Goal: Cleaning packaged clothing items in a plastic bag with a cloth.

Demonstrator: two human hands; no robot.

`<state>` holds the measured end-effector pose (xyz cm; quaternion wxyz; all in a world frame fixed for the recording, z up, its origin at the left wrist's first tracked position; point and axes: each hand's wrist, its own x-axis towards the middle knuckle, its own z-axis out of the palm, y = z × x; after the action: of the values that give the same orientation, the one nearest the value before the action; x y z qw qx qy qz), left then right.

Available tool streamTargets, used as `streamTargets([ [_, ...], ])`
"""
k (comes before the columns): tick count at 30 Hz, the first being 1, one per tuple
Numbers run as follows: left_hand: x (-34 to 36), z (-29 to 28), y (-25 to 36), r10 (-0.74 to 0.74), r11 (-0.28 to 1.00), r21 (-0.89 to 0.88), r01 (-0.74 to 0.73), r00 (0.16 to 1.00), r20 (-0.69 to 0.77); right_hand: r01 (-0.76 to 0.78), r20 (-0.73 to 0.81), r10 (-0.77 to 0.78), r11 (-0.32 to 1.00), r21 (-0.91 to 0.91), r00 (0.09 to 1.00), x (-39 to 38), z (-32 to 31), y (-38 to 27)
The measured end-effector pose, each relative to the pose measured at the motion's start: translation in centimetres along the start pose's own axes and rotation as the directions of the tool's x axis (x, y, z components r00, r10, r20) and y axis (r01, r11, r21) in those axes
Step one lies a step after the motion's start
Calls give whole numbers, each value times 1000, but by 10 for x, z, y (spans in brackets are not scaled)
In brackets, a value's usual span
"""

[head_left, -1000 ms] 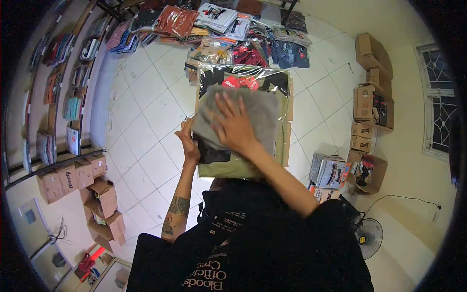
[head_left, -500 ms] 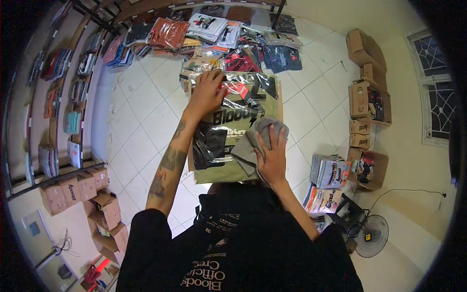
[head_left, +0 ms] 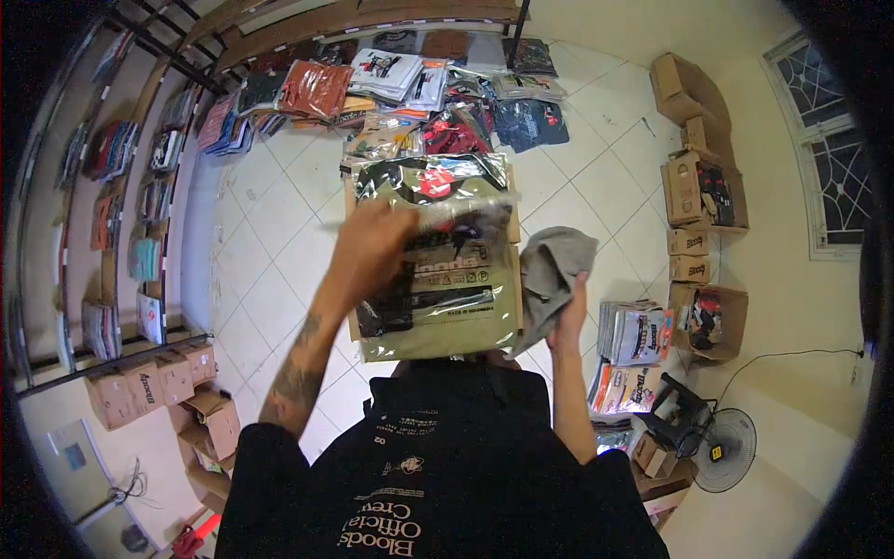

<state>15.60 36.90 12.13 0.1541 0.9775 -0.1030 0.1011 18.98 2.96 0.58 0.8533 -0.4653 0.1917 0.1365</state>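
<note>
A clear plastic bag holding an olive-green and black folded garment [head_left: 438, 331] lies in front of me, its shiny film catching the light. My left hand [head_left: 377, 238], smeared a little by motion, is closed at the bag's upper left, where a blurred edge runs across from it. Beyond that edge, another bagged olive garment [head_left: 466, 172] with a red tag shows. A brown cardboard edge [head_left: 513, 270] sticks out beneath them. My right hand [head_left: 570, 317] grips a grey cloth [head_left: 554, 265], bunched and hanging just right of the bag; its fingers are partly hidden behind the cloth.
Piles of bagged garments [head_left: 396, 79] cover the floor ahead. Shelves with folded clothes [head_left: 112, 149] line the left wall, above cartons [head_left: 140, 387]. At right are open cardboard boxes [head_left: 712, 321], stacked packages [head_left: 633, 335] and a fan [head_left: 724, 450] with a cable.
The right hand has lifted the cloth off the bag and moved it right. My left hand has come nearer with the bag's edge, and a different side of the bag now shows.
</note>
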Motion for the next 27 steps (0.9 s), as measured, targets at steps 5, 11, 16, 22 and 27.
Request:
streamTargets([
  [5, -112, 37, 51, 44, 999, -22, -42, 996, 78, 14, 114, -22, 997, 73, 993, -7, -2, -46],
  [11, -151, 75, 63, -110, 989, -103, 108, 994, -10, 482, 523, 98, 275, -832, 846, -6, 55, -69],
  [16, -155, 84, 58, -100, 988, -129, 90, 992, -73, 957, 931, 251, -191, -220, 264, -1, 149, 10],
  [22, -157, 92, 57, -131, 983, -138, 117, 986, -100, 986, 958, 258, -135, -93, 126, -1, 199, 75],
  [27, -156, 89, 56, -121, 983, -156, 99, 984, -134, 945, 931, 257, -265, -192, 261, 0, 165, 38],
])
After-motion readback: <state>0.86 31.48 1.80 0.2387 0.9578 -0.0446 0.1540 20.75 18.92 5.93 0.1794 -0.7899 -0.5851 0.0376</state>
